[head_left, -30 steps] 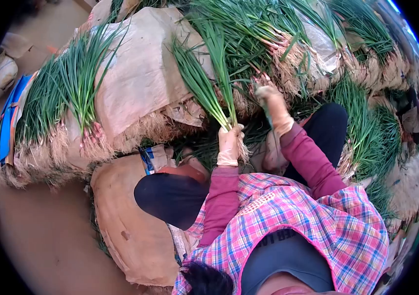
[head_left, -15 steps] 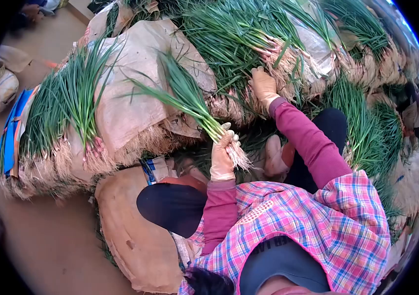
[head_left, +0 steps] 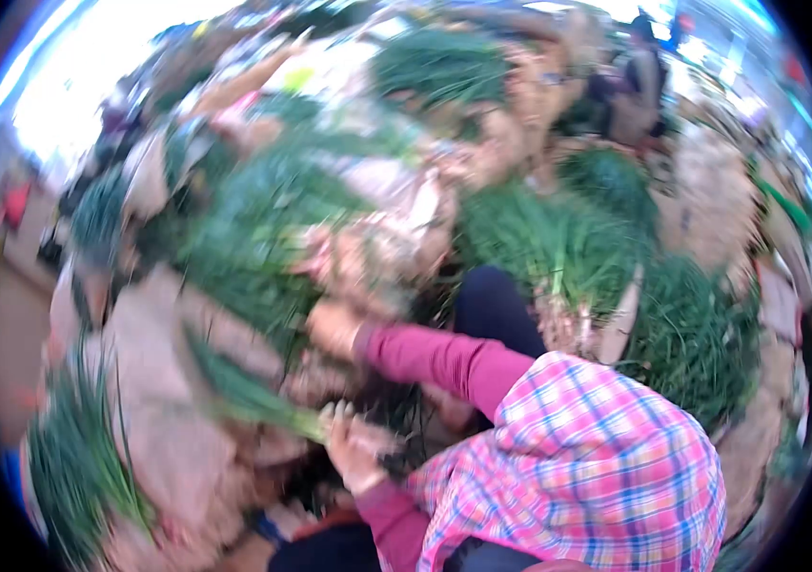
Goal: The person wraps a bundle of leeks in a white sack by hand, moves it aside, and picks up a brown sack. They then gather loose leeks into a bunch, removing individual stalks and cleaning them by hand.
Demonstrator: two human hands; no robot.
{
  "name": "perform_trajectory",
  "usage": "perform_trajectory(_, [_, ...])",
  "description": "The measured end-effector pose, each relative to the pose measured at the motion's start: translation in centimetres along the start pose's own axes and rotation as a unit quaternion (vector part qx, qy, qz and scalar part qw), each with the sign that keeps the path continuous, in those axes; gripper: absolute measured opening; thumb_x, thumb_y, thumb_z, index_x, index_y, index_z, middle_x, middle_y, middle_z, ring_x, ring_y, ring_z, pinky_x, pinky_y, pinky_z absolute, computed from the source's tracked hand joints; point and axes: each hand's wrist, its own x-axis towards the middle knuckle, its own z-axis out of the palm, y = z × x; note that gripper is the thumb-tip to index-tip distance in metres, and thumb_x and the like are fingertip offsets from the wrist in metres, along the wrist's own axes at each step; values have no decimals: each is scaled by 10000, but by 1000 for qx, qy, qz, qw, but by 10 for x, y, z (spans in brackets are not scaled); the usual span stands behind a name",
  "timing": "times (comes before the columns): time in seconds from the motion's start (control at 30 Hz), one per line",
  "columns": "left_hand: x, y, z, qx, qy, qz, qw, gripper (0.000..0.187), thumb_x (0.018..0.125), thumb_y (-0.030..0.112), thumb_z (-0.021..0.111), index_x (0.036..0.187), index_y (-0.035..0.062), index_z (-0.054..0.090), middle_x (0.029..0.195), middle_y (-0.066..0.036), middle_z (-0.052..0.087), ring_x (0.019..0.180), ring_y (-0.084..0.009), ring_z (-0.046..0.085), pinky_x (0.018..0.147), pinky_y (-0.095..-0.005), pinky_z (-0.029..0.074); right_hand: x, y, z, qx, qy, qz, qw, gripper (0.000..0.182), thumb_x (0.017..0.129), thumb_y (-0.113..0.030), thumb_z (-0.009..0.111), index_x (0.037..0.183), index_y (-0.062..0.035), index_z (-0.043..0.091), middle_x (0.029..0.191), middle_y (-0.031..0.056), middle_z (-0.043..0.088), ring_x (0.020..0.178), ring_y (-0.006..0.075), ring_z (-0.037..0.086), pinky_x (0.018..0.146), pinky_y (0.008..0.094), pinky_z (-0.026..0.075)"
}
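Blur smears the whole view, yet the left hand [head_left: 354, 448], gloved, shows low in the middle with its grip clamped on the root end of a bunch of green onions [head_left: 244, 396], whose leaves stretch out to the left over a tan sack [head_left: 153, 381]. The right hand [head_left: 334, 329] reaches forward into the heaped green onion bundles [head_left: 263, 238] just above; whether its grip is closed or apart I cannot tell. More greens [head_left: 558, 248] lie to the right.
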Motion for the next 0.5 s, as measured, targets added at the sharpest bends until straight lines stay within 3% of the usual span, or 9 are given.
perform_trajectory(0.03, [-11, 0, 11, -82, 53, 15, 995, 245, 914, 63, 558, 1154, 39, 509, 1152, -130, 575, 1064, -210, 562, 897, -306, 468, -40, -32, -23, 0, -152, -9, 988, 148, 716, -193, 625, 704, -65, 698, 690, 161, 652, 636, 313, 656, 589, 427, 529])
perform_trajectory(0.07, [4, 4, 9, -95, 84, 10, 992, 167, 932, 118, 560, 1073, 31, 537, 1051, -103, 607, 920, -153, 584, 751, -267, 478, -32, -31, -1, 45, -155, 49, 986, 153, 715, -217, 634, 705, -83, 706, 701, 154, 660, 634, 302, 652, 628, 425, 527])
perform_trajectory(0.1, [8, 3, 3, -74, 61, -11, 995, 147, 926, 109, 566, 1043, 23, 546, 978, -88, 603, 873, -156, 583, 742, -270, 482, -59, -36, -7, 94, -163, 72, 979, 188, 704, -266, 666, 715, -81, 693, 699, 138, 659, 651, 283, 648, 649, 412, 514])
perform_trajectory(0.13, [1, -1, 7, -49, 36, -27, 998, 127, 921, 101, 571, 1013, 15, 556, 906, -73, 599, 827, -159, 582, 733, -273, 486, -107, -41, -41, 271, -211, 71, 937, 249, 686, -308, 710, 724, -65, 671, 701, 123, 660, 671, 268, 643, 651, 399, 498])
perform_trajectory(0.2, [7, -14, 1, -14, 63, -7, 998, 98, 910, 105, 590, 956, 22, 568, 806, -48, 578, 734, -145, 563, 678, -265, 484, -116, -39, -36, 329, -212, 155, 907, 260, 719, -296, 726, 723, -48, 649, 681, 101, 654, 665, 245, 628, 649, 393, 483])
perform_trajectory(0.3, [16, -19, -7, 9, 99, -14, 995, 87, 895, 61, 590, 963, 24, 552, 805, -38, 566, 732, -133, 554, 674, -262, 475, -97, -41, -5, 384, -197, 174, 885, 226, 737, -258, 726, 769, -47, 651, 685, 87, 648, 680, 205, 627, 609, 361, 484])
perform_trajectory(0.4, [10, -14, -12, 0, 100, -26, 995, 116, 877, 31, 589, 983, 28, 542, 828, -41, 573, 750, -136, 558, 711, -276, 481, -99, -43, 12, 439, -278, 197, 831, 204, 754, -217, 722, 828, -43, 646, 710, 63, 642, 622, 165, 601, 540, 320, 476])
perform_trajectory(0.47, [4, -6, -5, -43, 55, -10, 998, 151, 867, 40, 605, 1003, 30, 541, 855, -51, 589, 748, -136, 561, 668, -260, 484, -110, -40, 19, 681, -246, 312, 615, 90, 840, -129, 621, 809, -45, 626, 679, 4, 590, 519, 101, 512, 486, 256, 427])
perform_trajectory(0.5, [3, -4, -9, -73, 62, -18, 995, 155, 865, 57, 613, 1000, 27, 542, 877, -71, 603, 737, -146, 560, 624, -255, 485, -109, -30, 46, 703, -161, 347, 599, 88, 848, -123, 599, 819, -44, 624, 677, -12, 585, 518, 87, 505, 484, 243, 425])
